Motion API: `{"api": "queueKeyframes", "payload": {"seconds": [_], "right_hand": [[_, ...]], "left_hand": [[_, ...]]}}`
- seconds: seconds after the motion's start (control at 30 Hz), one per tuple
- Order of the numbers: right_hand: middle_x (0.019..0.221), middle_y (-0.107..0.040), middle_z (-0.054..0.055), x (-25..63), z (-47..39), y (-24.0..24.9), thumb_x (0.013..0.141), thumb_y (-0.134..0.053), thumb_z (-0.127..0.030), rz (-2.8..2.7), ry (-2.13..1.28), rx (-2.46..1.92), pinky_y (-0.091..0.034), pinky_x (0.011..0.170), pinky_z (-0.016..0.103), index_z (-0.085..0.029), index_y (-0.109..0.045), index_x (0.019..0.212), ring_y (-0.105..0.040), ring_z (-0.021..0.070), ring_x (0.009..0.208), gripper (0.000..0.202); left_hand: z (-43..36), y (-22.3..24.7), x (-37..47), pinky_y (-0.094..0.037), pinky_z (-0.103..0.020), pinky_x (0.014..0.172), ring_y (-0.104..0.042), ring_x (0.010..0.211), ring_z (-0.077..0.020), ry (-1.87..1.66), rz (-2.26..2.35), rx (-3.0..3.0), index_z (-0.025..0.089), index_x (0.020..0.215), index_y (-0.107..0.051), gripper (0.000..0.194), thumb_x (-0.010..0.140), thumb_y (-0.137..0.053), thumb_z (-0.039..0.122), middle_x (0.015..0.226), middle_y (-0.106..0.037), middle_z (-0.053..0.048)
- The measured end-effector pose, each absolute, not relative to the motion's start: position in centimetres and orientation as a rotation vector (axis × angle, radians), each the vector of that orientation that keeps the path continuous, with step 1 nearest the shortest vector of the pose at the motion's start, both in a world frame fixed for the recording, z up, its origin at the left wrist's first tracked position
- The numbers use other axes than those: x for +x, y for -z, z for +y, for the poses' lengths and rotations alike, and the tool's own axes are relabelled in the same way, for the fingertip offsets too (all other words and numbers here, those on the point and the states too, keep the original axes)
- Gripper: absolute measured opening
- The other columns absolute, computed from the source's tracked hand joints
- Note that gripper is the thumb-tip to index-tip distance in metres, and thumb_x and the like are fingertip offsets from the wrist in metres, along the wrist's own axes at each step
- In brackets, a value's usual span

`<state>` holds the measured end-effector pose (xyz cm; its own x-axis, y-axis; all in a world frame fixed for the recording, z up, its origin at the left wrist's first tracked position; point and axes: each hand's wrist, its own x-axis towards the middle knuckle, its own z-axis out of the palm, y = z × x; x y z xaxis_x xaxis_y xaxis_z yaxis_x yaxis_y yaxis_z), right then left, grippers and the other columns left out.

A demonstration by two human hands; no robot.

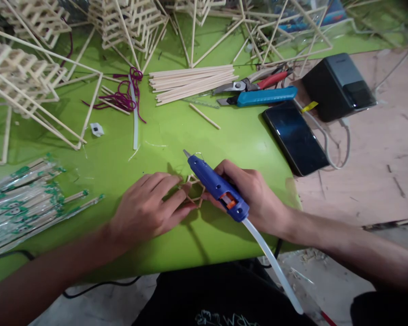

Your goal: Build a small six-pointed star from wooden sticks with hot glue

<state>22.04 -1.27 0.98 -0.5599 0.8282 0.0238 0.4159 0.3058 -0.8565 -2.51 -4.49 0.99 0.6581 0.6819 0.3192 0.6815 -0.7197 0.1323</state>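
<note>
My right hand (245,194) is closed around a blue hot glue gun (214,183), whose metal nozzle points up and left. A long translucent glue stick (272,260) trails out of its back end. Just left of the gun, my left hand (153,203) pinches a small frame of short wooden sticks (200,201) with its fingers. The frame is held low over the green table (170,249), and part of it is hidden behind the fingers and the gun. My right fingertips come close to the frame's right side; I cannot tell whether they touch it.
Beyond my hands lie a bundle of wooden sticks (193,81), purple cord (124,97), a blue utility knife (267,96) and red-handled pruners (272,80). A phone (295,136) and black power bank (340,86) sit right. Wrapped chopsticks (23,203) lie left; stick lattices (23,81) stand behind.
</note>
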Motion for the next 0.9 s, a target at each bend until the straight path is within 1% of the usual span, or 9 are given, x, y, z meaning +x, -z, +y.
{"api": "queueKeyframes", "payload": {"seconds": [0.17,0.27,0.37,0.47,0.57,0.67,0.77,0.83,0.9], "right_hand": [[0.069,-0.057,-0.008,22.1,-1.1,-1.3,0.074,-0.075,-0.011,-2.075,-1.173,-1.090,-0.034,0.046,0.017,-0.019,-0.049,0.093,-0.042,0.0034,0.051,0.033],[0.067,-0.056,-0.008,22.7,-0.6,-2.1,0.076,-0.082,-0.021,-2.034,-1.108,-1.128,-0.033,0.046,0.019,-0.019,-0.052,0.089,-0.042,0.0042,0.051,0.033],[0.070,-0.057,-0.005,24.0,0.2,-3.0,0.079,-0.083,-0.034,-2.095,-0.986,-1.135,-0.036,0.049,0.022,-0.018,-0.060,0.087,-0.046,0.0070,0.055,0.030],[0.087,-0.066,0.001,25.6,0.9,-3.7,0.083,-0.079,-0.040,-2.220,-0.976,-0.975,-0.050,0.066,0.026,-0.018,-0.065,0.093,-0.062,0.0123,0.074,0.028],[0.095,-0.068,0.005,27.2,1.2,-3.7,0.083,-0.080,-0.040,-2.282,-0.990,-0.828,-0.054,0.071,0.025,-0.017,-0.064,0.096,-0.067,0.0130,0.082,0.030],[0.095,-0.068,0.006,28.4,1.0,-3.0,0.079,-0.081,-0.049,-2.317,-0.863,-0.735,-0.055,0.068,0.024,-0.016,-0.064,0.094,-0.068,0.0130,0.079,0.040],[0.088,-0.070,0.008,29.1,0.6,-2.1,0.085,-0.070,-0.062,-2.358,-0.695,-0.655,-0.054,0.059,0.025,-0.015,-0.066,0.093,-0.068,0.0136,0.073,0.047],[0.084,-0.071,0.010,29.2,0.4,-1.5,0.087,-0.065,-0.064,-2.380,-0.591,-0.590,-0.054,0.056,0.027,-0.014,-0.067,0.092,-0.069,0.0154,0.071,0.051],[0.083,-0.072,0.011,29.1,0.2,-1.1,0.086,-0.065,-0.063,-2.393,-0.510,-0.527,-0.056,0.056,0.030,-0.012,-0.068,0.094,-0.070,0.0178,0.070,0.052]], "left_hand": [[-4.4,-0.7,-2.6,-0.059,-0.044,0.081,-0.067,0.099,-0.0268,-0.554,1.206,2.769,0.019,0.106,-0.069,0.023,0.090,-0.072,0.037,0.112,-0.070,-0.010],[-4.2,-0.8,-2.6,-0.058,-0.044,0.081,-0.067,0.100,-0.0268,-0.531,1.221,2.767,0.020,0.106,-0.070,0.023,0.091,-0.071,0.037,0.114,-0.070,-0.010],[-4.2,-0.8,-2.5,-0.058,-0.043,0.080,-0.067,0.100,-0.0269,-0.526,1.234,2.771,0.019,0.107,-0.072,0.024,0.092,-0.070,0.038,0.115,-0.070,-0.011],[-4.2,-0.7,-2.4,-0.058,-0.043,0.080,-0.067,0.101,-0.0271,-0.507,1.257,2.755,0.019,0.105,-0.073,0.024,0.092,-0.069,0.039,0.117,-0.069,-0.012],[-4.1,-0.7,-2.4,-0.058,-0.043,0.081,-0.066,0.101,-0.0265,-0.509,1.256,2.745,0.019,0.105,-0.073,0.024,0.093,-0.068,0.039,0.119,-0.069,-0.012],[-3.9,-0.7,-2.4,-0.058,-0.044,0.081,-0.066,0.101,-0.0265,-0.526,1.235,2.746,0.018,0.107,-0.072,0.025,0.093,-0.068,0.038,0.118,-0.069,-0.013],[-3.8,-0.7,-2.4,-0.059,-0.043,0.079,-0.066,0.100,-0.0261,-0.553,1.213,2.746,0.017,0.108,-0.072,0.025,0.092,-0.070,0.035,0.117,-0.069,-0.014],[-3.7,-0.7,-2.4,-0.059,-0.043,0.079,-0.066,0.100,-0.0257,-0.564,1.212,2.740,0.016,0.108,-0.071,0.024,0.091,-0.071,0.033,0.117,-0.069,-0.014],[-3.7,-0.6,-2.4,-0.059,-0.043,0.079,-0.065,0.100,-0.0257,-0.561,1.218,2.728,0.017,0.108,-0.071,0.023,0.091,-0.071,0.032,0.118,-0.068,-0.014]]}}
